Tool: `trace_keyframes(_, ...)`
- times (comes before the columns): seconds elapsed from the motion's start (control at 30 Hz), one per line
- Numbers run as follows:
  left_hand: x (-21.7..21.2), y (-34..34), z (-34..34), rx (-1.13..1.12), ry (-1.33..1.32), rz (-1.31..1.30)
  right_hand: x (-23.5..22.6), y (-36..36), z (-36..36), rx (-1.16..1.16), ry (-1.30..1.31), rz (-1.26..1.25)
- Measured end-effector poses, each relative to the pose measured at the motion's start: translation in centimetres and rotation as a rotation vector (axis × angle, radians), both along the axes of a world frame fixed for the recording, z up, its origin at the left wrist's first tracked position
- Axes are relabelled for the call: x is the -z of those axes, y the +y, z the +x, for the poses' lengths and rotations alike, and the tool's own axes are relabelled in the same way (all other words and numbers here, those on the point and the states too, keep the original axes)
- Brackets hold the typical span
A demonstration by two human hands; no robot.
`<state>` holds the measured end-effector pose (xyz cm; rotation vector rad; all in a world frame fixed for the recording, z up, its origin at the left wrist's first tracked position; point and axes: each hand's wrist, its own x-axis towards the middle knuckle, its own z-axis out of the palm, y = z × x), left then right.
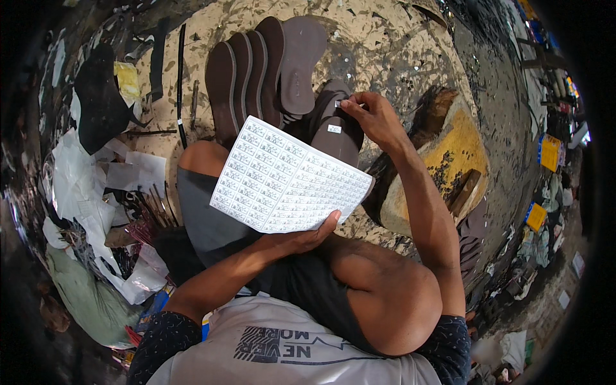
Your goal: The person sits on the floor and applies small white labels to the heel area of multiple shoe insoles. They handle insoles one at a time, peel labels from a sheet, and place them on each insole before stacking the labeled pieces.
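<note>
A white sheet of small printed stickers (289, 176), creased down its middle, is gripped at its lower edge by my left hand (307, 239), thumb on top. My right hand (378, 119) reaches over a dark brown sandal (342, 144), finger and thumb pinched on a tiny white sticker (337, 104) at the strap. Another white sticker (334, 129) lies on the sandal's footbed, and the sheet hides its near end. Left of the sandal, several brown shoe soles (221, 83) stand overlapping in a row, with one sole (301, 58) lying flatter at the right end.
A worn tan board (378, 45) lies under the soles. Beside my right forearm sits a chunky wooden block (443, 163) with a yellowish top. White scraps and plastic (80, 186) and a black cut piece (99, 96) lie at left. Small yellow boxes (549, 153) are at far right.
</note>
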<state>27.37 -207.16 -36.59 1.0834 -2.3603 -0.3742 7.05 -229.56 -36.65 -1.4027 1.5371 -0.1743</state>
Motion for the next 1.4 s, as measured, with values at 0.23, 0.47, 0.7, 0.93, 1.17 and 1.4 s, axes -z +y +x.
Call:
trace_keyframes(0.23,0.3,-0.1,-0.6,-0.041,0.239,0.24,0.2,0.0,0.1,-0.021,0.048,-0.051)
trace_keyframes(0.47,1.0,0.2,-1.2,-0.072,0.339,0.369,3.4,0.6,-0.6,0.171,-0.041,-0.178)
trace_keyframes(0.7,0.5,-1.5,-2.1,-0.111,0.405,0.44,2.3,1.7,-2.5,0.255,-0.27,-0.048)
trace_keyframes(0.93,1.3,-5.1,-1.1,0.015,0.468,0.73,-0.4,6.3,-1.3,0.243,-0.316,-0.289)
trace_keyframes(1.17,-0.8,-7.3,3.3,-0.735,1.398,0.977,2.6,-4.6,-12.1,0.321,-0.288,-0.234)
trace_keyframes(1.4,-2.3,-11.0,1.1,-0.808,1.55,0.898,2.8,-1.3,-5.1,0.207,-0.107,-0.701)
